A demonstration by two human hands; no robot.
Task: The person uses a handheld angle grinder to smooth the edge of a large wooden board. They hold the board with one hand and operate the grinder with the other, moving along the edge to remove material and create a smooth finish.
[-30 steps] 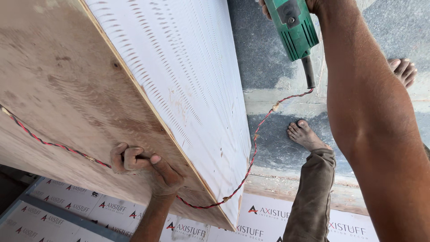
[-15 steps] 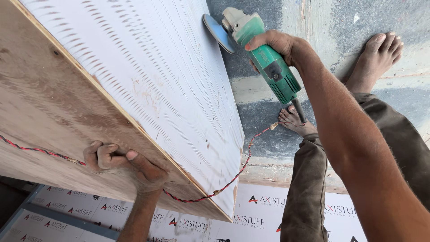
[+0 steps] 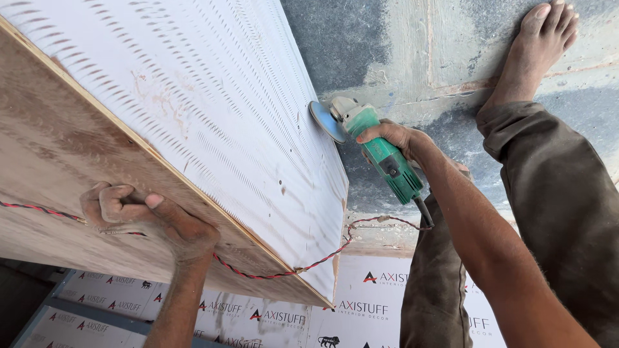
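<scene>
Right hand (image 3: 393,136) grips green grinder (image 3: 380,158), disc toward white panel (image 3: 213,122); left hand (image 3: 151,219) seemingly fisted on plywood.

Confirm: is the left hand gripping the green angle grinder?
No, the right hand grips the green angle grinder; the left hand rests on the brown plywood panel.

The right hand (image 3: 393,138) grips the body of a green angle grinder (image 3: 380,158), fingers wrapped around it. The grinder's grey disc (image 3: 326,121) sits at the edge of a white laminated board (image 3: 213,122), touching it or just beside it. The left hand (image 3: 151,219) presses on the board's brown plywood side (image 3: 64,161), fingers curled over a red-and-black twisted cord (image 3: 284,270) that runs across the plywood and loops up to the grinder's tail. A bare foot (image 3: 535,51) rests on the grey concrete floor (image 3: 387,51) beyond the board.
</scene>
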